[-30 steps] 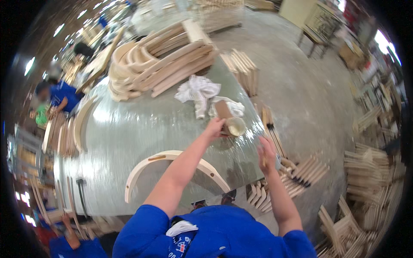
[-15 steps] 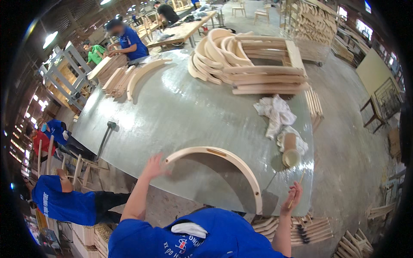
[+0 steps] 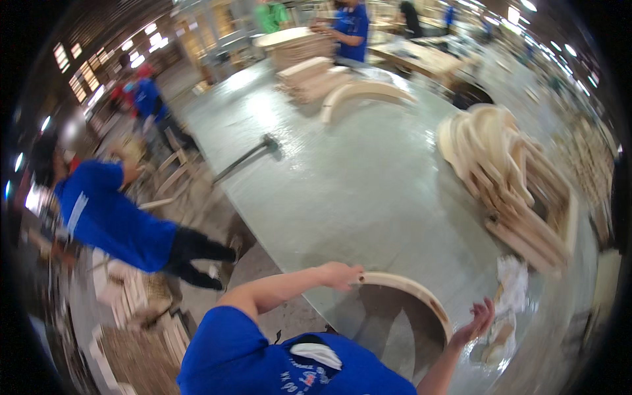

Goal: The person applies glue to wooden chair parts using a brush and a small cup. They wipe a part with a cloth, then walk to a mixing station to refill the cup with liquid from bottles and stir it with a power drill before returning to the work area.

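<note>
A pale curved wooden piece point(image 3: 421, 293), bowed like an arc with a small hole near its end, stands on the grey tabletop point(image 3: 342, 197) close to my body. At its far left end, my left hand point(image 3: 339, 275) is closed with the fingers on the tip. My right hand point(image 3: 475, 322) is raised beside the arc's right side, fingers curled upward and smeared by motion. Whether a thin stick is still in it does not show. White crumpled cloths point(image 3: 511, 284) lie just beyond that hand.
Stacked curved frames point(image 3: 507, 171) fill the table's right side. A dark-headed mallet point(image 3: 253, 155) lies at the left edge. Wooden parts point(image 3: 313, 79) and another curved piece point(image 3: 362, 95) are at the far end. A person in blue point(image 3: 122, 217) stands left of the table.
The view has swung left, so the table's contents sit further right. My left hand has gone from open beside the arc to closed on its end. The stick in my right hand no longer shows.
</note>
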A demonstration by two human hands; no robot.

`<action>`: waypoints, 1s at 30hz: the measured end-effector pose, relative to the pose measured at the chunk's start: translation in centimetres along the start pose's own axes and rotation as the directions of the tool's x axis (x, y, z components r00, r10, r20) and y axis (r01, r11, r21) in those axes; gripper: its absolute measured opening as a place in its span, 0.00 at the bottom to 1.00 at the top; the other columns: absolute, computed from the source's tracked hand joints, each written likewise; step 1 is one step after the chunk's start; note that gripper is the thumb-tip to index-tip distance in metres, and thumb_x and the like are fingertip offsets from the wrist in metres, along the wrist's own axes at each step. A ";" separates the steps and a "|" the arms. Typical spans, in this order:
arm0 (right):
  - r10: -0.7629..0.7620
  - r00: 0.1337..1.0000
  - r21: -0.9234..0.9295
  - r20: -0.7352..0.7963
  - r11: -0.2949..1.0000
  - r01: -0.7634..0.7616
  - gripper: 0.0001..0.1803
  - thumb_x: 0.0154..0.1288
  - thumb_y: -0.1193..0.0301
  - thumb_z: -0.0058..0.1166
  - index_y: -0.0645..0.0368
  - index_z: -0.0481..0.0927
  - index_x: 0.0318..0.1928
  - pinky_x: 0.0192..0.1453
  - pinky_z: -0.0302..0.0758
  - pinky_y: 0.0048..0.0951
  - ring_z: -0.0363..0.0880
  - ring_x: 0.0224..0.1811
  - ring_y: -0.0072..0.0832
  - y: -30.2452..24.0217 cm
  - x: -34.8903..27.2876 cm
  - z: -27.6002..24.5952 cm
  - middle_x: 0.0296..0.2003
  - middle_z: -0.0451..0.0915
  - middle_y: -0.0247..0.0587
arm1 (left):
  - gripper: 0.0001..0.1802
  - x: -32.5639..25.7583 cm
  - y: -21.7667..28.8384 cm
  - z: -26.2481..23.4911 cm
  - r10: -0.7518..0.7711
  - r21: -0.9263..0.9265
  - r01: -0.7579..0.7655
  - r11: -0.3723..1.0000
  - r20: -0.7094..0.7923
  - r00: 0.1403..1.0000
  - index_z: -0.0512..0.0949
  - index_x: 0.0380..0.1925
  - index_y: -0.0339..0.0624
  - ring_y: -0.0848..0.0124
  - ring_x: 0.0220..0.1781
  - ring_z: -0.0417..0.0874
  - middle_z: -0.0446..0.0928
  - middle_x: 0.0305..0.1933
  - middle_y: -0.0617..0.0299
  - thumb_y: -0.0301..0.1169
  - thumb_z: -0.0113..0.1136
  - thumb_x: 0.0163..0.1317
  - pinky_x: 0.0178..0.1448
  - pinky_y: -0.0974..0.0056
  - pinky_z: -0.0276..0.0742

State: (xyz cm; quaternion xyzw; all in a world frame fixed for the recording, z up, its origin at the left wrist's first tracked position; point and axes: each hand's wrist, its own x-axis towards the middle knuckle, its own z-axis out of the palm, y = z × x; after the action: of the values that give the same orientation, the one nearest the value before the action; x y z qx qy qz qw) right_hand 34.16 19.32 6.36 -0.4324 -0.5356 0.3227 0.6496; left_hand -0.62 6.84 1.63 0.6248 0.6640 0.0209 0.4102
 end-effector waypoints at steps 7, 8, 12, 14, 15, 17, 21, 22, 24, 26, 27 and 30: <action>0.019 1.000 -0.128 -0.021 0.992 -0.022 0.17 0.69 0.67 0.36 0.65 0.73 0.48 0.35 0.66 0.23 0.69 0.32 0.22 0.6 0.3 2.2 0.31 0.73 0.37 | 0.32 -6.3 -6.1 2.2 -0.139 -0.525 -0.045 0.850 -0.306 0.942 0.64 0.56 0.45 0.54 0.47 0.78 0.75 0.46 0.49 0.39 0.61 0.49 0.49 0.56 0.71; 0.059 0.997 -0.126 -0.040 0.990 -0.064 0.16 0.69 0.68 0.37 0.65 0.73 0.47 0.35 0.66 0.23 0.69 0.32 0.22 0.6 0.5 2.3 0.30 0.73 0.36 | 0.35 -8.0 -6.9 2.2 -0.275 -0.513 0.062 0.856 -0.351 0.895 0.63 0.57 0.46 0.55 0.46 0.78 0.76 0.46 0.50 0.39 0.62 0.49 0.49 0.57 0.72; 0.079 0.997 -0.166 -0.015 0.983 -0.081 0.12 0.64 0.74 0.41 0.65 0.74 0.45 0.35 0.67 0.22 0.69 0.30 0.21 2.2 1.4 2.0 0.29 0.72 0.36 | 0.34 -8.1 -9.6 -0.5 -0.656 -0.785 0.166 0.596 -0.357 0.665 0.63 0.58 0.44 0.67 0.34 0.78 0.77 0.39 0.57 0.33 0.63 0.50 0.38 0.64 0.75; 0.034 0.999 -0.155 -0.005 0.987 -0.035 0.09 0.63 0.75 0.42 0.64 0.74 0.41 0.35 0.68 0.23 0.70 0.31 0.20 1.6 1.3 2.7 0.31 0.73 0.37 | 0.30 -4.4 -11.6 -2.4 -0.706 -0.863 0.029 0.504 -0.392 0.590 0.65 0.56 0.42 0.73 0.21 0.74 0.75 0.30 0.60 0.29 0.61 0.51 0.25 0.67 0.72; 0.026 1.000 -0.151 0.002 0.988 -0.026 0.08 0.63 0.74 0.43 0.63 0.74 0.40 0.35 0.69 0.23 0.70 0.31 0.20 2.3 0.9 2.0 0.33 0.73 0.37 | 0.26 -1.9 -11.6 -4.3 -0.717 -0.877 -0.028 0.479 -0.410 0.563 0.66 0.53 0.40 0.75 0.15 0.70 0.73 0.25 0.61 0.28 0.60 0.52 0.19 0.69 0.69; 0.064 0.998 -0.095 -0.003 0.993 -0.064 0.06 0.62 0.76 0.45 0.63 0.73 0.38 0.36 0.69 0.23 0.70 0.32 0.21 2.9 0.0 2.0 0.33 0.72 0.36 | 0.18 2.9 -12.9 -8.5 -0.687 -0.868 -0.205 0.453 -0.486 0.540 0.68 0.45 0.41 0.78 0.10 0.64 0.68 0.21 0.65 0.26 0.58 0.53 0.13 0.70 0.62; 0.040 0.970 -0.121 0.241 0.993 -0.011 0.09 0.59 0.79 0.42 0.64 0.72 0.40 0.38 0.68 0.21 0.68 0.30 0.20 1.5 1.6 3.5 0.32 0.69 0.37 | 0.26 13.1 -14.5 -16.7 -0.609 -0.665 -0.169 0.727 -0.739 0.288 0.63 0.53 0.38 0.65 0.41 0.67 0.66 0.44 0.54 0.30 0.59 0.55 0.43 0.61 0.65; -0.002 0.951 -0.076 0.309 0.997 0.026 0.09 0.59 0.79 0.41 0.64 0.72 0.40 0.37 0.68 0.21 0.68 0.31 0.20 0.7 2.1 3.1 0.32 0.69 0.37 | 0.31 14.9 -14.4 -19.2 -0.539 -0.558 -0.061 0.828 -0.821 0.187 0.61 0.58 0.36 0.58 0.55 0.68 0.65 0.55 0.47 0.33 0.59 0.56 0.56 0.56 0.65; 0.195 0.964 -0.049 0.182 0.981 -0.189 0.10 0.59 0.75 0.44 0.62 0.73 0.42 0.40 0.68 0.22 0.69 0.34 0.21 0.7 0.6 0.1 0.34 0.71 0.37 | 0.32 20.5 -8.9 -21.3 -0.211 -0.176 0.219 0.960 -0.966 0.148 0.61 0.59 0.36 0.53 0.62 0.62 0.62 0.60 0.43 0.36 0.60 0.56 0.64 0.52 0.57; 0.262 0.963 0.021 0.064 0.964 -0.264 0.12 0.59 0.74 0.46 0.62 0.74 0.44 0.41 0.67 0.22 0.69 0.36 0.22 1.3 -1.0 -3.0 0.36 0.71 0.37 | 0.33 23.3 -4.1 -21.8 0.214 0.213 -0.024 0.977 -0.971 0.103 0.61 0.58 0.35 0.51 0.62 0.62 0.62 0.60 0.42 0.38 0.60 0.56 0.65 0.50 0.54; 0.242 0.970 0.023 -0.011 0.970 -0.242 0.13 0.59 0.74 0.46 0.61 0.73 0.45 0.41 0.67 0.23 0.69 0.37 0.22 1.5 -1.9 -4.4 0.37 0.71 0.37 | 0.32 24.8 -0.8 -20.6 0.328 0.313 -0.102 0.944 -0.918 0.223 0.63 0.57 0.36 0.51 0.61 0.63 0.64 0.58 0.44 0.38 0.60 0.55 0.64 0.50 0.55; 0.126 0.981 -0.053 -0.149 0.989 -0.136 0.15 0.60 0.74 0.45 0.61 0.71 0.48 0.40 0.67 0.23 0.69 0.38 0.22 0.5 -2.0 -7.7 0.39 0.71 0.37 | 0.25 27.5 10.1 -11.9 0.583 0.428 -0.407 0.807 -0.688 0.433 0.71 0.50 0.40 0.53 0.57 0.67 0.70 0.53 0.51 0.36 0.61 0.52 0.62 0.51 0.58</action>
State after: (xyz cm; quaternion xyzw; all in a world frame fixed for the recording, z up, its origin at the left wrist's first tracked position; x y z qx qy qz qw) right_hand 41.27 16.11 4.66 -0.5093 -0.4671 0.3155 0.6503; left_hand 3.97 38.11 0.70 0.7520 0.5585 0.3495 -0.0177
